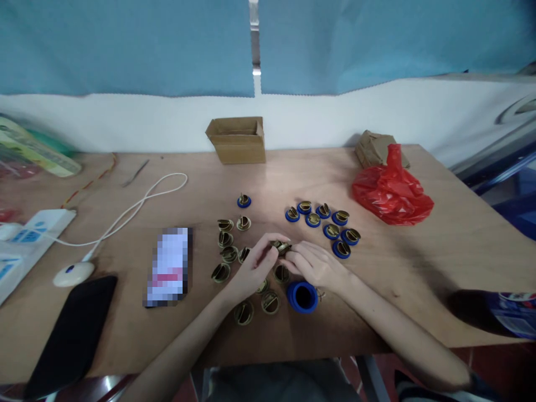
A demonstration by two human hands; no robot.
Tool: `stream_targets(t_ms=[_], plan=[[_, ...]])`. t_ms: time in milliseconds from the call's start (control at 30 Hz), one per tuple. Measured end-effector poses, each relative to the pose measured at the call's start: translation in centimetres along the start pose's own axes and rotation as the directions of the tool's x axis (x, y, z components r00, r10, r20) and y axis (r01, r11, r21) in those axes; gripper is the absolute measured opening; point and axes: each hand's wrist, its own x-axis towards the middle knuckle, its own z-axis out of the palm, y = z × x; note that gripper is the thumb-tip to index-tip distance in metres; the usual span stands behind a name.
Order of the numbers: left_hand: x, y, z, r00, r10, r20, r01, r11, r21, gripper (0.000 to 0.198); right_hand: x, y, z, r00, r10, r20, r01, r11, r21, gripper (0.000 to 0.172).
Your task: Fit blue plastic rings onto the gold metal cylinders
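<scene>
A round, brass-coloured metal piece (281, 245) is pinched between the fingertips of my left hand (254, 265). My right hand (315, 267) closes its fingers on the same piece from the other side, hiding part of it. Under and around my left hand lie several similar round brass pieces (270, 303) with a bar across each. A stack of blue rings (292, 300) rests just below my right hand. Beyond that hand, several brass pieces seated in blue rings (342, 249) form a loose group; one more such piece (244, 201) lies apart, further back.
At the back are a cardboard box (238, 149), a brown paper package (374, 146) and a red plastic bag (393, 195). Leftward lie a phone with a lit screen (168, 268), a dark phone (73, 335), a white cable (142, 204) and a power strip (37, 234). A bottle (494, 312) lies right.
</scene>
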Motion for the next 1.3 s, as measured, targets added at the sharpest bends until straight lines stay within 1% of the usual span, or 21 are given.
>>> stream_targets(t_ms=[67, 233, 367, 433, 500, 567, 667, 733, 800, 867, 967, 1067, 1200, 1300], plan=[[-0.03, 0.05, 0.03, 1.000, 0.006, 0.004, -0.006, 1.000, 0.006, 0.032, 0.10, -0.07, -0.05, 1.000, 0.007, -0.010, -0.007, 1.000, 0.009, 0.023], [-0.06, 0.14, 0.12, 1.000, 0.031, 0.002, -0.031, 0.999, -0.007, 0.031, 0.30, -0.09, -0.23, 1.000, -0.011, -0.019, 0.010, 0.999, -0.037, 0.025], [-0.07, 0.00, 0.01, 1.000, 0.014, 0.006, -0.014, 1.000, 0.003, 0.033, 0.26, 0.09, -0.16, 1.000, -0.007, 0.020, 0.006, 1.000, 0.023, 0.026], [-0.05, -0.08, -0.09, 1.000, 0.001, 0.011, -0.001, 1.000, 0.015, 0.034, 0.21, 0.16, -0.13, 1.000, 0.007, 0.022, -0.008, 0.999, 0.054, 0.025], [-0.04, -0.09, -0.14, 1.000, -0.016, 0.006, 0.016, 1.000, 0.019, 0.035, 0.15, 0.21, -0.16, 0.999, 0.035, 0.018, -0.036, 0.996, 0.086, 0.021], [-0.07, -0.08, -0.11, 0.999, -0.037, -0.006, 0.037, 0.999, 0.002, 0.036, 0.05, 0.25, -0.22, 0.996, 0.089, 0.029, -0.092, 0.985, 0.144, 0.015], [-0.17, -0.14, 0.06, 0.996, -0.092, -0.019, 0.090, 0.993, -0.077, 0.042, -0.13, 0.29, -0.25, 0.978, 0.200, 0.053, -0.206, 0.949, 0.237, 0.018], [-0.21, -0.24, 0.17, 0.990, -0.138, -0.016, 0.134, 0.982, -0.133, 0.046, -0.20, 0.27, -0.21, 0.967, 0.249, 0.047, -0.252, 0.930, 0.267, 0.020], [-0.18, -0.30, 0.24, 0.987, -0.159, -0.014, 0.154, 0.975, -0.158, 0.046, -0.18, 0.19, -0.14, 0.963, 0.270, 0.029, -0.267, 0.922, 0.282, 0.019], [-0.10, -0.27, 0.28, 0.988, -0.152, -0.023, 0.147, 0.978, -0.147, 0.043, -0.14, 0.11, -0.05, 0.961, 0.275, 0.017, -0.268, 0.919, 0.290, 0.019], [-0.03, -0.18, 0.35, 0.989, -0.145, -0.022, 0.141, 0.982, -0.127, 0.040, -0.15, 0.16, 0.09, 0.955, 0.295, 0.022, -0.287, 0.907, 0.308, 0.025], [-0.06, -0.25, 0.49, 0.986, -0.167, -0.015, 0.162, 0.972, -0.167, 0.041, -0.31, 0.47, 0.09, 0.941, 0.337, 0.023, -0.327, 0.893, 0.308, 0.030], [-0.09, -0.58, 0.61, 0.979, -0.202, -0.001, 0.195, 0.949, -0.246, 0.043, -0.50, 0.79, -0.16, 0.929, 0.368, 0.036, -0.362, 0.885, 0.292, 0.027], [-0.02, -0.64, 0.53, 0.978, -0.211, -0.007, 0.201, 0.943, -0.263, 0.041, -0.46, 0.60, -0.27, 0.920, 0.387, 0.067, -0.387, 0.861, 0.331, 0.023]])
